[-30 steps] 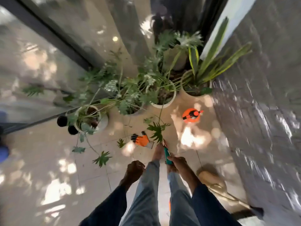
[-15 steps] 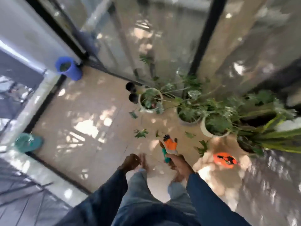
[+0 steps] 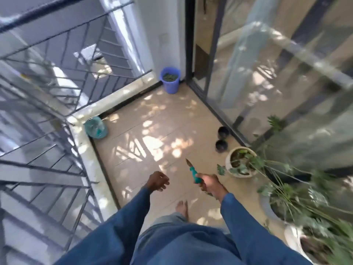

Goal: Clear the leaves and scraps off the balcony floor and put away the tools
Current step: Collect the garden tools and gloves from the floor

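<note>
Right hand (image 3: 209, 183) is wrapped round the teal-handled tool (image 3: 193, 174), whose pointed metal tip aims toward 12 o'clock. Something green under the same fingers may be leaf scrap, but it is too blurred to be sure. Left hand (image 3: 157, 181), at about 11 o'clock from the body, hangs with loosely curled fingers and holds nothing. One bare foot (image 3: 182, 207) shows on the tiled floor (image 3: 152, 121) just below the hands.

The nearest risk is probably the tool: a one-handed hold shared with scraps could slip, and a dropped point would land close to that foot. At 2 o'clock the white pot (image 3: 240, 162) sends long stems out over the walkway, with a leaf (image 3: 221, 169) beside it. A sleeve or the tool tip could snag a stem and tip the pot.

Past it, two small black pots (image 3: 221, 145) sit by the glass door (image 3: 267, 73), easy to kick. Farther off, the blue bucket (image 3: 170, 80), with greens inside, stands in the corner at 12 o'clock. Scraps released short of it would scatter over the floor.
</note>
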The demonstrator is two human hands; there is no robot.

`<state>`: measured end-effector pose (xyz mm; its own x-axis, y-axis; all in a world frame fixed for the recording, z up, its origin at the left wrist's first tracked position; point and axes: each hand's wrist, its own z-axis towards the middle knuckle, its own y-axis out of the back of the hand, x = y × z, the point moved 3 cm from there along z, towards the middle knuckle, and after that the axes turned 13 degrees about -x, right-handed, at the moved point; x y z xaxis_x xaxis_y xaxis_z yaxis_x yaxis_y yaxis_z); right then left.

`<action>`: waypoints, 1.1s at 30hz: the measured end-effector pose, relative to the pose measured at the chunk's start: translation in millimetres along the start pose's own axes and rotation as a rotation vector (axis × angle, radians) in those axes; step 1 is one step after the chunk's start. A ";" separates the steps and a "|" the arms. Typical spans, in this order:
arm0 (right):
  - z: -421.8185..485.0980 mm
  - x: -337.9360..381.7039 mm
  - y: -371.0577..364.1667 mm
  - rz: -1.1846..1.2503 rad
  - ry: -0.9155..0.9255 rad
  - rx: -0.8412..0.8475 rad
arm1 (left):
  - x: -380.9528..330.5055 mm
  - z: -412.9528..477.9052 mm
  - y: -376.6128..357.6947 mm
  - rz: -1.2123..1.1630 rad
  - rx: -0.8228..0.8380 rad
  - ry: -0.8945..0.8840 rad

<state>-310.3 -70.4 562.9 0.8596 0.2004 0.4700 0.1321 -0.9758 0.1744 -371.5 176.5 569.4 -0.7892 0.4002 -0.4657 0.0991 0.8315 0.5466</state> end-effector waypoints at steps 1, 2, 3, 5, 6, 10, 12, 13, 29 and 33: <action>1.3 18.9 -23.4 -0.022 0.010 0.035 | 6.7 8.5 22.4 -0.049 -0.030 0.028; 2.7 33.2 -40.9 -0.058 0.023 0.052 | 11.9 15.3 38.6 -0.079 -0.052 0.048; 6.0 47.7 -62.8 -0.117 0.038 0.076 | 21.5 23.6 55.2 -0.121 -0.082 0.073; 12.8 73.5 -94.5 -0.180 0.055 0.098 | 33.1 35.5 79.6 -0.206 -0.129 0.125; 17.7 88.5 -115.6 -0.213 0.057 0.117 | 39.3 43.1 93.1 -0.251 -0.151 0.155; 34.3 135.4 -176.5 -0.334 0.087 0.175 | 55.0 71.1 126.1 -0.354 -0.178 0.258; 45.5 161.6 -207.8 -0.382 0.094 0.210 | 56.4 90.7 142.6 -0.398 -0.192 0.296; 53.7 178.0 -226.0 -0.416 0.102 0.220 | 54.3 103.0 153.8 -0.416 -0.203 0.309; 113.5 389.7 -504.7 -0.739 0.143 0.403 | 47.1 234.8 335.4 -0.635 -0.679 0.611; 133.5 412.7 -601.6 -0.791 0.128 0.432 | 75.5 295.8 391.6 -0.754 -0.680 0.705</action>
<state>30.8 587.6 536.3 0.3821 0.8084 0.4478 0.8556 -0.4926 0.1592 -213.0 646.3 542.5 -0.6872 -0.5625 -0.4598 -0.6909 0.3103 0.6529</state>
